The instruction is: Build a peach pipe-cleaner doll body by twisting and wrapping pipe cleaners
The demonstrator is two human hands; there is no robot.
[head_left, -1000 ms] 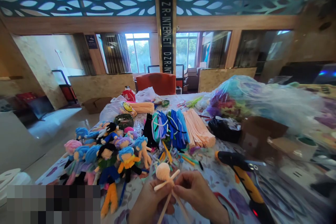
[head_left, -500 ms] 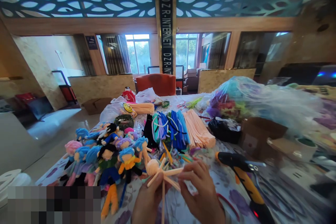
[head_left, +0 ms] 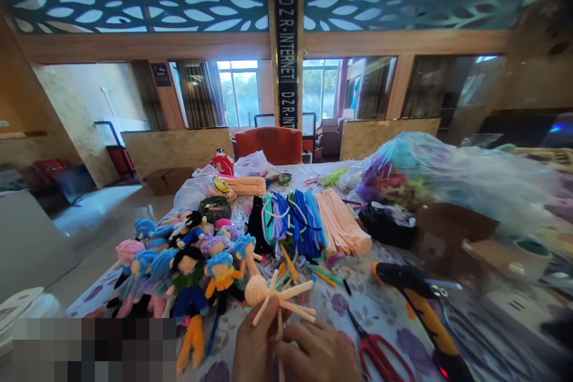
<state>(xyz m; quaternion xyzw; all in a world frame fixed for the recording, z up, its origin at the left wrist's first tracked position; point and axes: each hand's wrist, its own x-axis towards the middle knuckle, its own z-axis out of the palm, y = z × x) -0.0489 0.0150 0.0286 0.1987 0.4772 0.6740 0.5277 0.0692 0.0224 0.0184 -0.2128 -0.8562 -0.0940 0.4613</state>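
A peach pipe-cleaner doll with a wound round head and several loose limb stems is pinched at its middle by my left hand, the thumb on top. One peach pipe cleaner hangs down from the doll's body. My right hand is curled beside my left, its fingertips closed at this hanging strand; the exact grip is partly hidden. To the left lies a pile of finished-looking dolls with blue, pink, purple and black hair. Red-handled scissors rest to the right of my right hand.
Bundles of blue and peach pipe cleaners lie behind my hands, with scattered offcuts before them. A black-and-yellow glue gun is at the right, near a cardboard box and a large plastic bag. A wire coil sits behind the dolls.
My right hand has let go of the doll's right-hand limb stems and moved down and left to the hanging strand. The scissors now show. My left hand still holds the doll.
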